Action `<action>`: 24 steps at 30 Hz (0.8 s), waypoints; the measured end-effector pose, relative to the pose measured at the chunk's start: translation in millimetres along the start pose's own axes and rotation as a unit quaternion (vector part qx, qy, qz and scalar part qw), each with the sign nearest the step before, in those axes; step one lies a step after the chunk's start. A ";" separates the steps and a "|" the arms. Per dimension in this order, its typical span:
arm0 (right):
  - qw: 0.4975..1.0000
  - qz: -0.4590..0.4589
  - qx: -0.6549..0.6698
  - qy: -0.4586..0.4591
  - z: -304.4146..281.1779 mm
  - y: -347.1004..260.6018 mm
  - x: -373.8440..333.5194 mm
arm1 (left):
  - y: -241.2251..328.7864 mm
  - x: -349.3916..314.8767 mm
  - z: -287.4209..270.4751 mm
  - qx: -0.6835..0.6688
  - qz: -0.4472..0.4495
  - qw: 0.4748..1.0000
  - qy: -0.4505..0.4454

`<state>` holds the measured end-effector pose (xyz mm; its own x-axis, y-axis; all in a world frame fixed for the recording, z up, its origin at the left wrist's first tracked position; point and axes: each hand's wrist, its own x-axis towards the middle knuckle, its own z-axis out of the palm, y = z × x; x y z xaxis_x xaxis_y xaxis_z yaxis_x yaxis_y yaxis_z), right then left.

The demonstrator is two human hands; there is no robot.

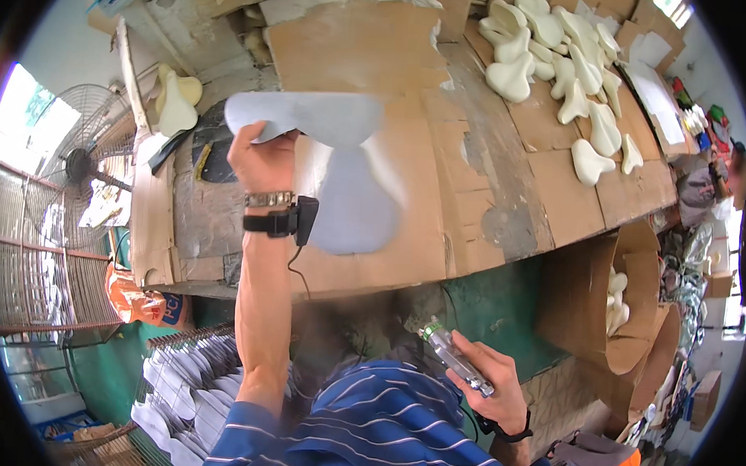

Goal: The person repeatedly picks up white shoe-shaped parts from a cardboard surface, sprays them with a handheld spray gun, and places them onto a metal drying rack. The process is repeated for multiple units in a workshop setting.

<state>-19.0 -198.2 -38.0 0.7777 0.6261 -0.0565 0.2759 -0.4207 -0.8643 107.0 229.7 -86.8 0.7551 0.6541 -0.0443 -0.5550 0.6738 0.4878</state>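
My left hand [264,157] pinches a pale grey sheet piece [307,112] by its left part, over the cardboard-covered bench. Just below it is a wide, rounded grey piece [353,207] with blurred white edges. Whether the two grey pieces are joined, I cannot tell. Down by my body, my right hand [500,380] is wrapped around a slim silver tool [459,360] with a green ring at its far end. That tool is well apart from the grey pieces, and its exact kind is unclear.
Cream foam bicycle saddles [580,67] lie in a pile at the bench's far right; others [177,104] sit at far left. A cardboard box [595,284] stands right of the bench. Grey pieces [187,383] fill a wire rack at lower left, below a fan [80,166].
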 end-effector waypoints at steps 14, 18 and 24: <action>0.966 -0.042 -0.059 -0.249 79.1 -24.8 57.1 | 179.9 -333.1 -79.8 -0.105 0.236 0.953 0.158; 0.911 -0.159 -0.085 -0.370 105.9 -33.3 77.6 | 198.3 -438.4 -91.1 -0.088 0.389 0.893 0.207; 0.826 -0.172 -0.125 -0.522 156.9 -96.2 80.5 | 207.7 -597.3 -82.8 -0.070 0.620 0.692 0.364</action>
<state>-71.5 -4.3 -37.9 -0.2456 0.9074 -0.3412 0.5889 -0.1399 -0.7960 -488.2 7.4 -31.2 -0.6788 0.7247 -0.1187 -0.6852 -0.5670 0.4571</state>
